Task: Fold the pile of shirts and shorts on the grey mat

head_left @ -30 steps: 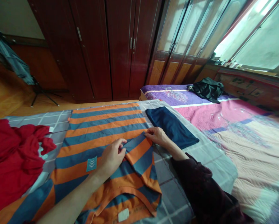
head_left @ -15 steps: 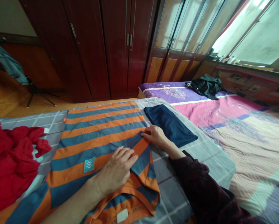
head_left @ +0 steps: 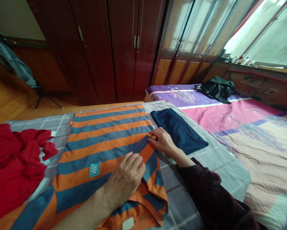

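On striped shirt (head_left: 105, 137): L hand (head_left: 127, 174) shifted twd collar (head_left: 151, 206).

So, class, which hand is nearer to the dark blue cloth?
Right. The right hand is beside the dark blue cloth; the left hand is farther off, over the striped shirt.

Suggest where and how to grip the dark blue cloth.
Likely a thumb-and-finger pinch on its pointed right-hand corner, coming from the right: the dark blue cloth lies flat, that corner is uncovered, and in this view the right hand overlaps its left edge.
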`<state>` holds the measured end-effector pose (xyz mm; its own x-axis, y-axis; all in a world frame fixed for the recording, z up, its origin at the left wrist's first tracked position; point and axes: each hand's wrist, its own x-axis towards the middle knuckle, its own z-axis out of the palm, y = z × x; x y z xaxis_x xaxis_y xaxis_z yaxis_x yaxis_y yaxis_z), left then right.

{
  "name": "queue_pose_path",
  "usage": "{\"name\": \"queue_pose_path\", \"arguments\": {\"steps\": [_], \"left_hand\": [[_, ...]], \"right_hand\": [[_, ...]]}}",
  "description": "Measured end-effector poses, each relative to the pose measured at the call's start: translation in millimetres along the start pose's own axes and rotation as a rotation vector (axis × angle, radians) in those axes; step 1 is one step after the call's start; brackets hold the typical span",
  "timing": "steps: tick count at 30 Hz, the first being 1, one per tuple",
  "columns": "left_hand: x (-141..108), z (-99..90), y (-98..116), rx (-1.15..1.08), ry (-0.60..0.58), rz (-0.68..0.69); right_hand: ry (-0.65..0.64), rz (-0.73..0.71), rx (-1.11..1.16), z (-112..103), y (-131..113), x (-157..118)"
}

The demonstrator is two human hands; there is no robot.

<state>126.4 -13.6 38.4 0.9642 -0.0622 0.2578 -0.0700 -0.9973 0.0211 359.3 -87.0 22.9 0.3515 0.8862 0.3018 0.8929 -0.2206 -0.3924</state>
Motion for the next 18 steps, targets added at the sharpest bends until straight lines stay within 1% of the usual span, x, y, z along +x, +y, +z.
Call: {"name": "queue_pose_path", "arguments": {"steps": [1,2,4,5,7,8,9,10,12,13,16,17,18], "left_hand": [[-1.6,2.0,2.8,-0.034,0.030,0.029],[-3.1,4.7,5.3,-0.071,0.032,0.057],[-5.5,10.8,8.7,-0.150,-0.038,0.091],[-6.3,13.7,9.6,-0.185,-0.084,0.083],[-7.3,17.9,10.3,-0.243,-0.157,0.040],[-7.5,18.7,10.4,-0.266,-0.184,0.017],[-7.5,18.3,10.7,-0.285,-0.207,-0.003],[-7.4,16.4,11.1,-0.299,-0.222,-0.017],[-7.6,7.4,11.4,-0.309,-0.231,-0.025],[-8.3,0.0,10.7,-0.310,-0.235,-0.020],[-18.4,-33.5,0.7,-0.350,-0.242,-0.016],[-26.0,-46.9,-6.2,-0.369,-0.233,-0.049],[-36.4,-60.3,-14.8,-0.378,-0.207,-0.114]], "right_hand": [[0.025,-0.048,-0.005,0.0,-2.9,-0.7],[0.043,-0.106,-0.013,0.8,-5.8,-1.5],[0.028,-0.220,-0.051,5.3,-10.8,-3.6],[-0.013,-0.260,-0.081,8.8,-12.7,-4.7],[-0.125,-0.287,-0.157,16.5,-15.3,-6.5],[-0.158,-0.281,-0.197,20.1,-16.3,-7.1],[-0.161,-0.271,-0.233,23.3,-17.2,-7.5],[-0.135,-0.263,-0.260,25.9,-18.4,-7.7],[-0.057,-0.274,-0.289,30.2,-21.5,-8.7],[-0.041,-0.307,-0.290,32.5,-23.4,-9.6],[-0.105,-0.428,-0.287,40.9,-29.5,-13.2],[-0.124,-0.441,-0.289,43.9,-31.5,-14.3],[-0.128,-0.443,-0.287,46.4,-33.9,-15.2]]}}
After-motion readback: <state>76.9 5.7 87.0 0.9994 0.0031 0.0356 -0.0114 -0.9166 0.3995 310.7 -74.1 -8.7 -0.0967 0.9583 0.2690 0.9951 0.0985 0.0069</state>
